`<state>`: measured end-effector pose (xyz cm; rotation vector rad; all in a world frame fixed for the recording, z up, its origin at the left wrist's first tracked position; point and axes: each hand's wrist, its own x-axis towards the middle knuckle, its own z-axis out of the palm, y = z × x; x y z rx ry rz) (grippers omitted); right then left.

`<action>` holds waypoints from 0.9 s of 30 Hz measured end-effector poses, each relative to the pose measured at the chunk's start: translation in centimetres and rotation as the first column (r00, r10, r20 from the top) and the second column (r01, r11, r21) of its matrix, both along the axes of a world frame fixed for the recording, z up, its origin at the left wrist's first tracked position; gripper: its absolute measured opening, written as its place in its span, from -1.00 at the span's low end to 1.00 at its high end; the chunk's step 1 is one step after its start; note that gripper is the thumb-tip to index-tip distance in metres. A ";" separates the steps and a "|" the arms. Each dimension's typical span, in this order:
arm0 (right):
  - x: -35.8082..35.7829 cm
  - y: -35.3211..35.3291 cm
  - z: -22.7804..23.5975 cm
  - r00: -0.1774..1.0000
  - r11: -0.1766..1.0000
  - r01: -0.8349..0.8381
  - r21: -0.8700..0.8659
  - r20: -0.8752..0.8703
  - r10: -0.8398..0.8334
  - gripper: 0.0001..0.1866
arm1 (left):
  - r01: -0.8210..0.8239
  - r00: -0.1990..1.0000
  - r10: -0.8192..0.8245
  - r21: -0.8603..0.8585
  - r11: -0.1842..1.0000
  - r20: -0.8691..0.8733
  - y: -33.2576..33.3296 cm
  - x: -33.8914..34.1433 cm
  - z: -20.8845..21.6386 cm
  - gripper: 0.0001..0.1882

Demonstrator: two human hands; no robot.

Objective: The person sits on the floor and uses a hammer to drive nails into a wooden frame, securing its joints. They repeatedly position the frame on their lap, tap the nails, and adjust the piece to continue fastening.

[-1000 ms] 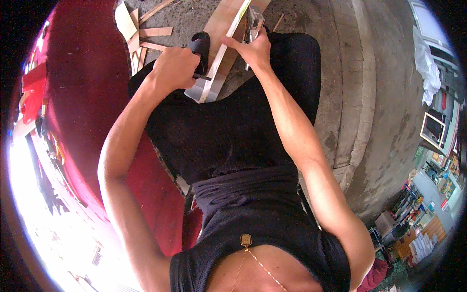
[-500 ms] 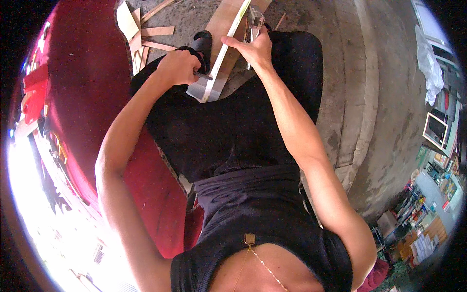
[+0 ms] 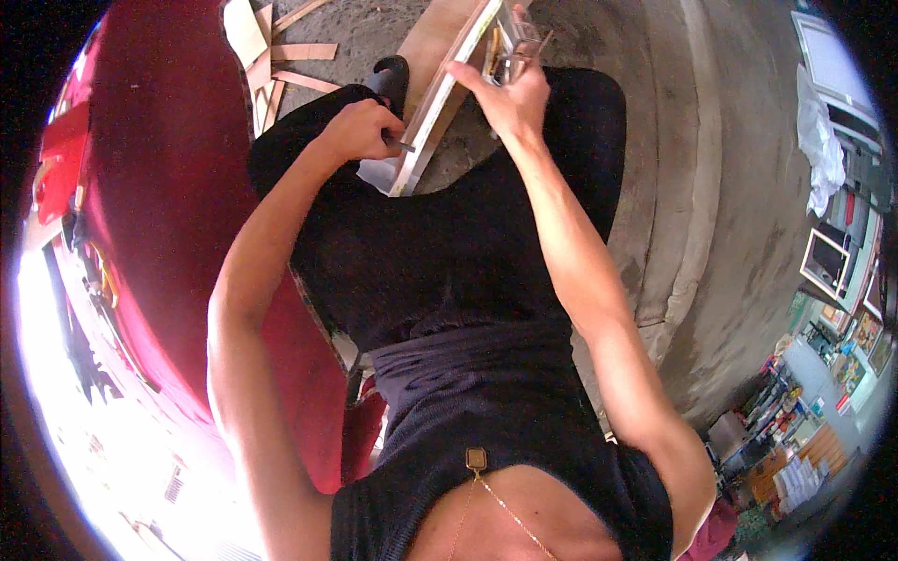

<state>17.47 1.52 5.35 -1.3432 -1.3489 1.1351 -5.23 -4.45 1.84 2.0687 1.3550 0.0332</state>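
Plank (image 3: 440,89), long and pale, slants across the person's black-clad lap toward the concrete floor (image 3: 645,112), and the left hand (image 3: 360,131) is closed in a fist around a thin tool (image 3: 400,146) whose tip meets the plank's lower edge. The right hand (image 3: 505,98) grips the plank's upper edge, fingers curled beside a clear plastic piece (image 3: 514,42) that I cannot identify. Beyond the hands a black shoe (image 3: 391,75) sits near the plank, wood scraps (image 3: 271,51) lie on the floor to the left, a red surface (image 3: 140,187) fills the left side, and cluttered shelves (image 3: 832,280) stand far right.
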 end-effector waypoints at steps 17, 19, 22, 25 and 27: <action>2.8 -5.7 10.2 0.315 0.561 -0.676 -0.478 0.501 0.806 -0.73 | -0.075 0.988 0.070 0.029 0.997 0.135 -1.1 -0.1 -2.3 -0.75; 2.6 -6.1 9.4 0.299 0.564 -0.672 -0.480 0.521 0.800 -0.71 | -0.049 0.992 0.044 0.037 0.998 0.118 -1.1 -0.1 -2.2 -0.76; 2.2 -6.0 8.8 0.287 0.559 -0.659 -0.503 0.519 0.805 -0.70 | -0.082 0.986 0.072 0.054 0.995 0.152 -1.3 0.1 -2.6 -0.75; 1.9 -5.9 8.8 0.281 0.554 -0.647 -0.523 0.512 0.812 -0.69 | -0.093 0.990 0.101 -0.077 0.993 0.101 -1.1 0.2 -2.5 -0.72; 1.9 -5.9 8.8 0.280 0.552 -0.641 -0.533 0.507 0.815 -0.69 | -0.090 0.985 0.093 -0.027 0.996 0.148 -1.2 0.2 -2.8 -0.71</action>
